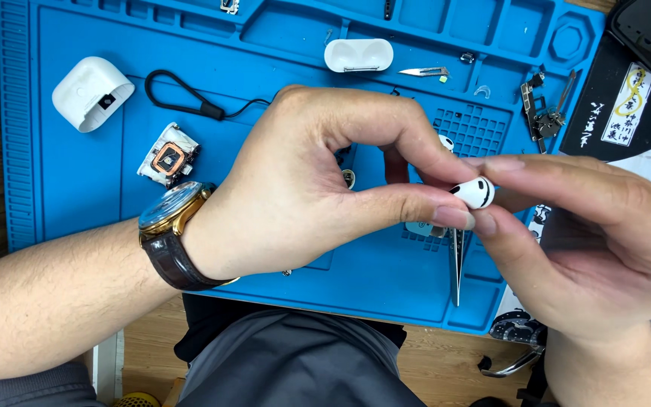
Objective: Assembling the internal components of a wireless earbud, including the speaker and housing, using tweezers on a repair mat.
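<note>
A small white earbud [475, 192] with dark slots is pinched between the fingertips of both hands above a blue silicone work mat [77, 173]. My left hand [318, 181], with a gold watch on a brown strap at the wrist, grips the earbud between thumb and forefinger. From the right, my right hand [589, 241] holds its other side with thumb and forefinger. Metal tweezers [457, 264] lie on the mat just below the earbud.
On the mat lie a white case shell [90, 93], a black cord loop [182, 94], an opened part with a copper coil [168, 155], a white charging-case insert [358, 54], a scalpel [422, 72] and small metal parts [540, 113]. A dark pad [619, 105] is at right.
</note>
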